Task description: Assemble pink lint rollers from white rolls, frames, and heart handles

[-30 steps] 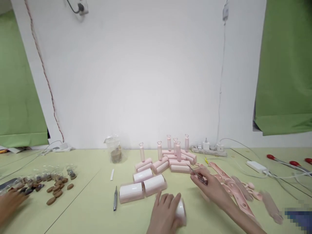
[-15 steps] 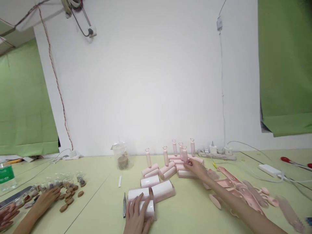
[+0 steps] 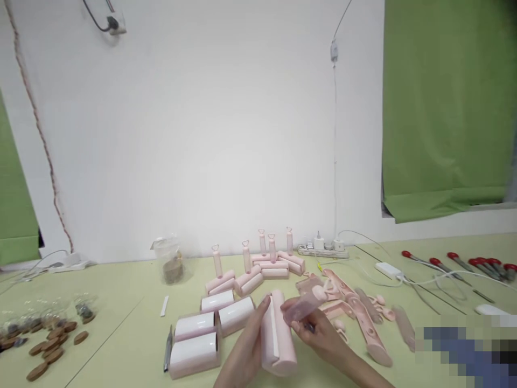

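Observation:
My left hand (image 3: 245, 349) is closed round a pink roll case (image 3: 284, 340), a rounded double-barrelled piece with a white strip along its length. It is held tilted above the table's front. In my right hand (image 3: 321, 335) a translucent pink tube handle (image 3: 304, 306) with a capped, looped end is pinched against the case's right side. Whether the two are joined I cannot tell. Left of my hands lie several white rolls in pink cases (image 3: 194, 351). Behind stand more pink cases (image 3: 248, 281) bearing upright tube handles (image 3: 246, 258) with heart-shaped loops.
Loose pink parts (image 3: 369, 328) spread to the right. Beyond them lie red-handled tools (image 3: 438, 264) and white cables. A power strip (image 3: 323, 252) is by the wall. Left are a metal knife-like tool (image 3: 168, 350), a plastic bag (image 3: 173, 267) and cork discs (image 3: 52, 345).
The view has turned right. My right hand has come back from the rear row; its pink case and tube are now near me. My left hand has left the white rolls and grips the case.

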The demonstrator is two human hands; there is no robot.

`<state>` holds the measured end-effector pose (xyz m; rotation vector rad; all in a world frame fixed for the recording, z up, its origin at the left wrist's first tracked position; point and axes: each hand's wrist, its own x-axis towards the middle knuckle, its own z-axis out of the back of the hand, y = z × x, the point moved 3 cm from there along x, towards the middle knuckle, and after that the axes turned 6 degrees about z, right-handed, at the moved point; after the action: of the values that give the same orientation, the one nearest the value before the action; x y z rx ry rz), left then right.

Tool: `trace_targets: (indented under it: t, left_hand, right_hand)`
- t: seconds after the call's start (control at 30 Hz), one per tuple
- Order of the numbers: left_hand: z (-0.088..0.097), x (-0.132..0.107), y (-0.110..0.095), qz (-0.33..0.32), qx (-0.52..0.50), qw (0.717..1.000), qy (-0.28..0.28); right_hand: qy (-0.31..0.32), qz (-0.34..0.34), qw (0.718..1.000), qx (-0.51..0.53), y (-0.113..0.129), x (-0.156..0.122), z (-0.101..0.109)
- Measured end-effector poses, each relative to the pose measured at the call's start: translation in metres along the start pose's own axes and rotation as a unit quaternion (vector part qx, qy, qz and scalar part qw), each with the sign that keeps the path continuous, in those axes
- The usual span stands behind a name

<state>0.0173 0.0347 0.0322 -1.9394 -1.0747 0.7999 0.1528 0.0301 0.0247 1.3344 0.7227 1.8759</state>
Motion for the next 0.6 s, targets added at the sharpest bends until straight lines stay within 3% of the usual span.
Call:
trace_targets:
  t: [0.07, 0.17, 0.3, 0.47, 0.6]
  left_hand:
    - [0.001, 0.001, 0.018, 0.081, -0.087, 0.992, 0.036]
    - [0.013, 0.004, 0.038, 0.149, -0.155, 0.976, -0.02]
    - [0.026, 0.007, 0.039, 0.11, -0.171, 0.971, -0.122]
    - [0.028, 0.003, 0.025, 0.073, -0.188, 0.969, -0.145]
    - [0.027, -0.001, 0.025, 0.103, -0.146, 0.975, -0.133]
  right_hand:
    - [0.013, -0.021, 0.999, 0.038, -0.003, -0.003, -0.003]
    - [0.032, -0.078, 0.995, 0.051, -0.007, -0.005, -0.003]
    - [-0.053, -0.092, 0.994, -0.029, -0.004, -0.007, 0.021]
    - [-0.094, -0.105, 0.984, -0.104, 0.001, -0.008, 0.048]
    - [-0.099, -0.088, 0.984, -0.117, 0.002, -0.01, 0.052]
